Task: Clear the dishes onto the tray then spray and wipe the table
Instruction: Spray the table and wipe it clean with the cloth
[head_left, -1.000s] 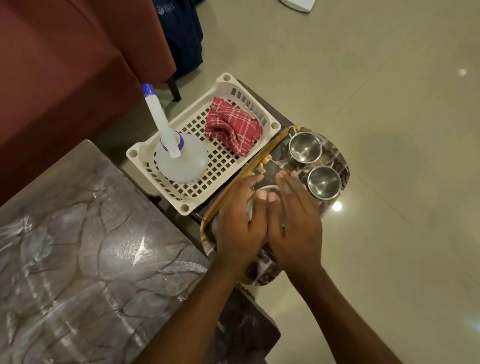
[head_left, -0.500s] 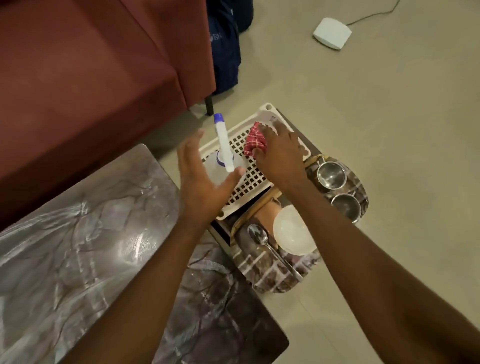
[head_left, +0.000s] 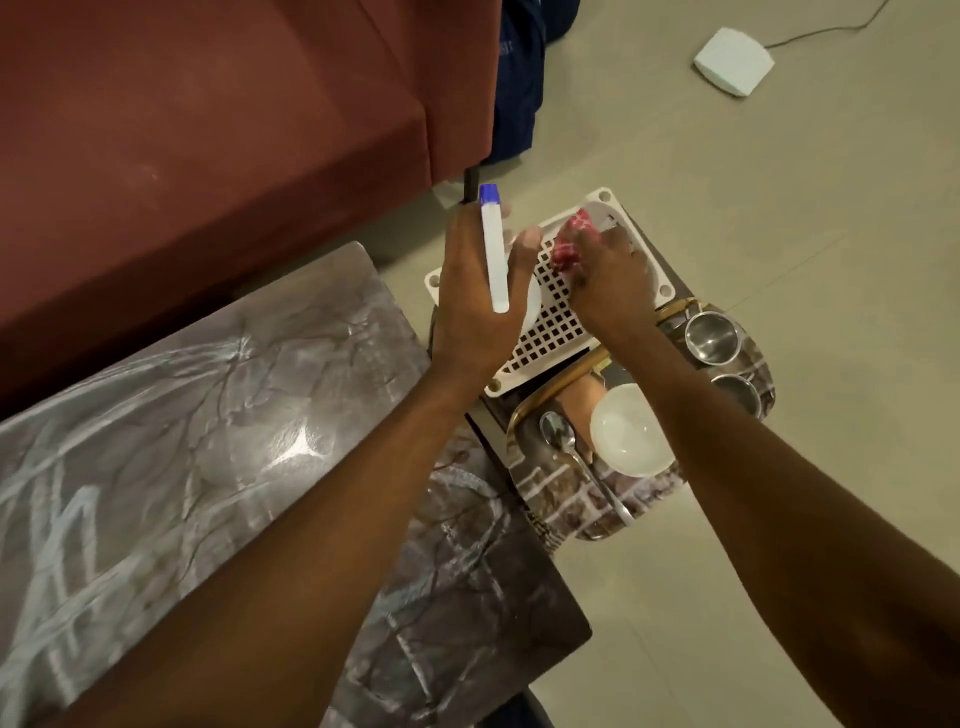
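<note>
Right of the tabletop (head_left: 182, 415) lies the tray (head_left: 561, 493), with the basket (head_left: 550, 332) at its far-left side. In the basket, the left hand (head_left: 478, 301) is at the bottle (head_left: 493, 260), though I cannot tell whether it grips it. The right hand (head_left: 613, 280) clutches the cloth (head_left: 569, 244). On the tray sit a bowl (head_left: 628, 431), cups (head_left: 711, 338) and a spoon (head_left: 566, 441).

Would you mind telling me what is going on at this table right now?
A person is reaching into the white basket beside the table. The left grip, a bare hand with fingers extended, is at the spray bottle, and the right grip holds the red cloth. The white bowl, the spoon and two steel cups already sit on the tray, so the spraying and wiping appear to be next.
</note>
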